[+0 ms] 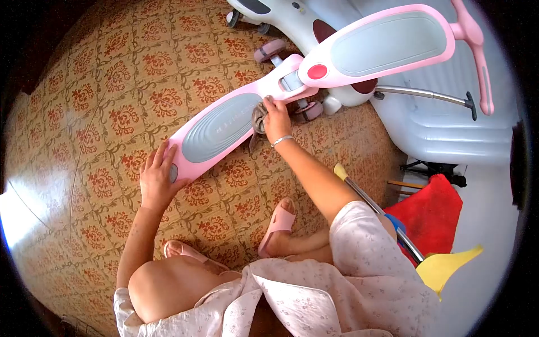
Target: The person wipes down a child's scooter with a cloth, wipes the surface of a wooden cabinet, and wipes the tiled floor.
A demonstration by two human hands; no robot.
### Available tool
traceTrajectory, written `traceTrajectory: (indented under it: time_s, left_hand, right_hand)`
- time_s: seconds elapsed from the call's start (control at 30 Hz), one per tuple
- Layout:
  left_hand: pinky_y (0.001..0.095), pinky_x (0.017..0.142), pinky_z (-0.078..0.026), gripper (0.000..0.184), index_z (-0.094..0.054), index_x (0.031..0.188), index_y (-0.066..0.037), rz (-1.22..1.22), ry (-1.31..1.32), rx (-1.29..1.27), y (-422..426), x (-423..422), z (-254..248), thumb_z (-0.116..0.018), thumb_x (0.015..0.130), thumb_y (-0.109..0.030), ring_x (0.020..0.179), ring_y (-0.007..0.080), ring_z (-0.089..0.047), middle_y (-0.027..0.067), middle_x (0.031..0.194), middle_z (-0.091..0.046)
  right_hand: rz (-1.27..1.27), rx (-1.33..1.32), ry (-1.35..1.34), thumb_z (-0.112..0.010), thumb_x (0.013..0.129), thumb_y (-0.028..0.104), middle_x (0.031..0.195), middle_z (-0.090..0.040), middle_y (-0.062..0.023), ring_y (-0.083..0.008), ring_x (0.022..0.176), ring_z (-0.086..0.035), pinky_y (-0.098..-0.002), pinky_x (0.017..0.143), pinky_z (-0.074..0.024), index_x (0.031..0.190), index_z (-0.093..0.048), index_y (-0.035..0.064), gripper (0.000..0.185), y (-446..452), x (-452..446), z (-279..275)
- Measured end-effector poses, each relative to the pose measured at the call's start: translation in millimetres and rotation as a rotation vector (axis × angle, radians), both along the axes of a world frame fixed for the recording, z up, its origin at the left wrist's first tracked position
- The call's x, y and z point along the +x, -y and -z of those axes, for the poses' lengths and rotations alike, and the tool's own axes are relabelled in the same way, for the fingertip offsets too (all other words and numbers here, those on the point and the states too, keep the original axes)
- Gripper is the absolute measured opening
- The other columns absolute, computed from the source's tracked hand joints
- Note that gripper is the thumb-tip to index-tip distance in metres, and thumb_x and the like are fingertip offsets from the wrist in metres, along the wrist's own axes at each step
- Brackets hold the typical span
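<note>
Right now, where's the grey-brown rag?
Head view, near centre: the rag is in the right hand, at the near edge of the pink scooter's grey footboard, right of the left hand.

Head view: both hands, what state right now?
Left hand: closed around the near end of the pink scooter.
Right hand: closed on a grey-brown cloth, held at the side of the pink scooter.
</note>
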State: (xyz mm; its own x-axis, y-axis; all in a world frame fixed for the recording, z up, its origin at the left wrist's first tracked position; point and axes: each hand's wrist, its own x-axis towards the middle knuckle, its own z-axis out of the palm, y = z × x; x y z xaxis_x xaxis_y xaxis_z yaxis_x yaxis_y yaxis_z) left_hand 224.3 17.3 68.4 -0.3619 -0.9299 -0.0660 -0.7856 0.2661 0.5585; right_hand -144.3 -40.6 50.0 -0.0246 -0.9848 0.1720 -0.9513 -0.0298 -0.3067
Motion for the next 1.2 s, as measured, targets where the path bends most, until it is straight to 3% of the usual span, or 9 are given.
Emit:
traceTrajectory:
  time_s: [0.2, 0.33, 0.37, 0.5, 0.7, 0.8, 0.93, 1.13, 1.2]
  left_hand:
    - [0.0468, 0.099, -0.042, 0.086, -0.05, 0.134, -0.014, -0.017, 0.024, -0.076, -4.0, 4.6, -1.2, -0.085, 0.058, -0.036, 0.124, 0.0326, -0.047, 0.0055, 0.142, -0.045]
    - [0.0467, 0.099, -0.044, 0.088, -0.049, 0.135, -0.014, -0.018, 0.026, -0.035, -5.2, 11.8, -9.2, -0.085, 0.058, -0.036, 0.122, 0.0354, -0.049, 0.0092, 0.14, -0.048]
    - [0.0468, 0.099, -0.044, 0.088, -0.05, 0.135, -0.014, -0.017, 0.035, -0.044, -7.7, 13.1, -8.1, -0.085, 0.057, -0.036, 0.122, 0.0352, -0.049, 0.0094, 0.14, -0.048]
    - [0.0474, 0.098, -0.043, 0.086, -0.051, 0.133, -0.015, -0.022, 0.011, -0.045, -7.6, 12.9, -3.1, -0.086, 0.056, -0.032, 0.123, 0.0331, -0.048, 0.0065, 0.141, -0.047]
    - [0.0463, 0.1, -0.043, 0.088, -0.051, 0.134, -0.014, -0.018, 0.043, -0.034, -5.4, 10.9, -4.3, -0.085, 0.056, -0.036, 0.123, 0.0341, -0.048, 0.0081, 0.142, -0.046]
    - [0.0459, 0.1, -0.043, 0.089, -0.051, 0.135, -0.014, -0.019, -0.006, -0.043, -7.3, 11.1, -0.4, -0.085, 0.056, -0.036, 0.123, 0.0342, -0.048, 0.008, 0.142, -0.046]
    - [0.0468, 0.1, -0.043, 0.089, -0.05, 0.135, -0.015, -0.016, 0.016, -0.034, -5.5, 9.1, -0.7, -0.086, 0.056, -0.035, 0.123, 0.0343, -0.048, 0.0071, 0.142, -0.046]
    - [0.0476, 0.099, -0.042, 0.088, -0.049, 0.135, -0.015, -0.02, 0.019, -0.024, -7.0, 8.7, 2.6, -0.086, 0.057, -0.035, 0.123, 0.0353, -0.048, 0.006, 0.142, -0.045]
    - [0.0476, 0.099, -0.043, 0.088, -0.05, 0.135, -0.015, -0.027, 0.005, -0.036, -6.1, 7.7, 0.7, -0.086, 0.057, -0.034, 0.123, 0.0356, -0.048, 0.0058, 0.142, -0.045]
  right_hand:
    - [0.03, 0.274, 0.136, -0.059, 0.081, -0.001, 0.121, -0.054, -0.018, -0.0323, 0.111, -0.055, -0.0361, 0.098, -0.0453, 0.122, -0.059, 0.0024, 0.041, -29.4, 23.3, -9.5]
    - [-0.134, 0.072, 0.048, -0.058, 0.078, -0.005, 0.117, -0.055, -0.0172, -0.0356, 0.108, -0.055, -0.0402, 0.093, -0.0477, 0.114, -0.059, 0.0041, 0.037, -18.3, 7.9, -20.6]
    - [0.004, 0.161, 0.056, -0.058, 0.079, -0.006, 0.115, -0.056, -0.0182, -0.0343, 0.107, -0.055, -0.0401, 0.092, -0.0476, 0.115, -0.059, 0.0029, 0.037, -7.0, 8.7, -29.9]
    - [-0.058, 0.061, -0.035, -0.056, 0.078, -0.006, 0.112, -0.056, -0.0205, -0.0361, 0.101, -0.056, -0.0401, 0.09, -0.0476, 0.115, -0.057, -0.0003, 0.038, -17.1, 13.5, 1.0]
    - [-0.205, 0.507, 0.286, -0.057, 0.079, 0.0, 0.111, -0.059, -0.0129, -0.0262, 0.096, -0.06, -0.0358, 0.086, -0.0499, 0.114, -0.066, 0.0098, 0.037, -59.6, 40.1, -33.9]
    - [-0.322, 0.434, 0.276, -0.059, 0.078, 0.003, 0.106, -0.062, -0.0114, -0.0246, 0.096, -0.06, -0.0351, 0.085, -0.0502, 0.108, -0.07, 0.0116, 0.033, -48.2, 35.2, -41.0]
    - [0.006, -0.07, 0.083, -0.06, 0.082, 0.008, 0.105, -0.057, -0.0165, -0.0313, 0.091, -0.057, -0.0396, 0.084, -0.0485, 0.11, -0.062, 0.0009, 0.029, -7.6, 0.8, -6.6]
    - [-0.025, 0.159, 0.116, -0.053, 0.089, 0.001, 0.099, -0.054, -0.0171, -0.0306, 0.087, -0.055, -0.0391, 0.076, -0.0483, 0.124, -0.053, -0.0011, 0.035, -56.2, 64.3, 9.8]
    - [-0.14, 0.235, 0.074, -0.057, 0.09, 0.006, 0.103, -0.056, -0.011, -0.0201, 0.081, -0.058, -0.0307, 0.072, -0.0523, 0.127, -0.056, 0.0056, 0.037, -77.7, 89.8, 8.0]
